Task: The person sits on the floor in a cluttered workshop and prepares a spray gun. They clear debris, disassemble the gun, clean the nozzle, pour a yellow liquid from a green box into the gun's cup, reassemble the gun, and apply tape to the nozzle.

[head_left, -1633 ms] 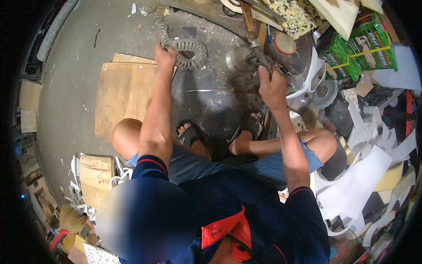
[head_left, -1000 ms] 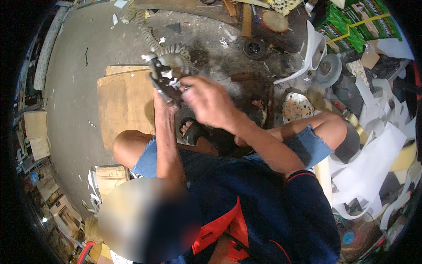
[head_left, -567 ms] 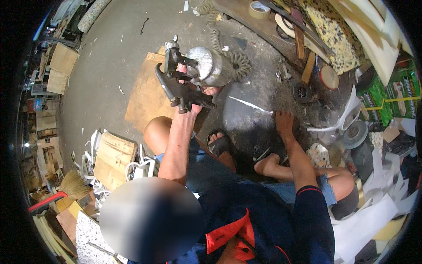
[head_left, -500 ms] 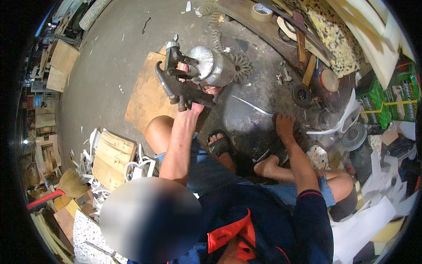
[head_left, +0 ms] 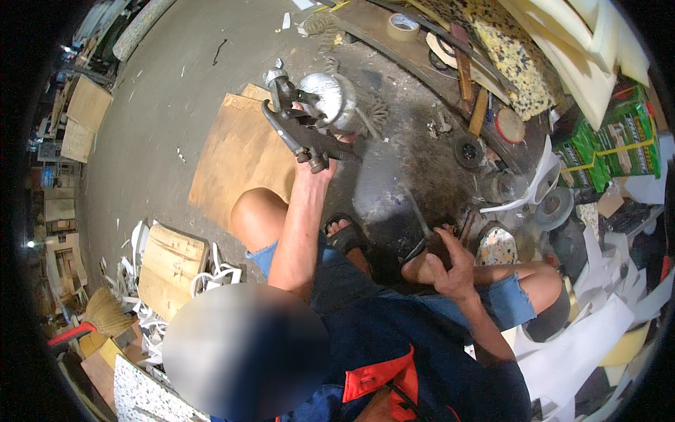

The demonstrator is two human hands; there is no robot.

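My left hand [head_left: 314,171] is closed around the grip of a spray gun [head_left: 295,126], held up above the floor. A round silver metal cup [head_left: 328,97] is joined to the gun, and a coiled grey hose [head_left: 378,111] shows beside it. Low over my right foot, my right hand [head_left: 455,271] has its thumb and fingers around what looks like the dark handle of a long thin knife [head_left: 418,211]. The blade points away from me; the handle is mostly hidden in shadow and by the fingers.
A plywood sheet [head_left: 242,151] lies on the floor beyond my left knee. At right stand a low bench [head_left: 383,43] with a tape roll [head_left: 403,28], green packages [head_left: 619,144] and white foam scraps [head_left: 587,337]. Left are a wooden block [head_left: 172,271] and a broom [head_left: 107,313].
My right hand has drawn back toward me, turning so its thumb shows. The thin blade has swung from slanting left to pointing more directly away. The spray gun has tilted slightly in my left hand.
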